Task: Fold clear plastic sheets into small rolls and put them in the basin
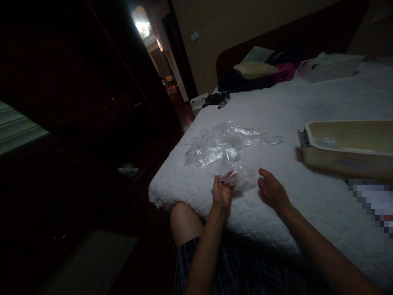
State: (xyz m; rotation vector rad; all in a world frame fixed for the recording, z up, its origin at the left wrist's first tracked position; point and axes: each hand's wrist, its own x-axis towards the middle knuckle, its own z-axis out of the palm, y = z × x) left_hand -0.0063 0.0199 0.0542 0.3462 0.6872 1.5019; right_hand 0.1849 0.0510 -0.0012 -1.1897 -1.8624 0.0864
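My left hand (223, 192) holds a thin clear plastic bag (244, 176) just above the near edge of the bed. Some of its fingers show through the film. To the right, my right hand (272, 189) is open beside the bag's right side, fingertips pointing toward it, with nothing visible in its grasp. Beyond both hands, a crumpled spread of clear plastic (211, 143) lies on the white quilted bedcover (260, 227). Whether this plastic is joined to the held piece, I cannot tell.
A cream, open-topped bin (340, 157) with a grey latch lies on the bed at right. Toward the headboard (294, 28) are a beige pillow (256, 69), a magenta roll (285, 72) and a white box (333, 67). Dark furniture (76, 94) fills the left side.
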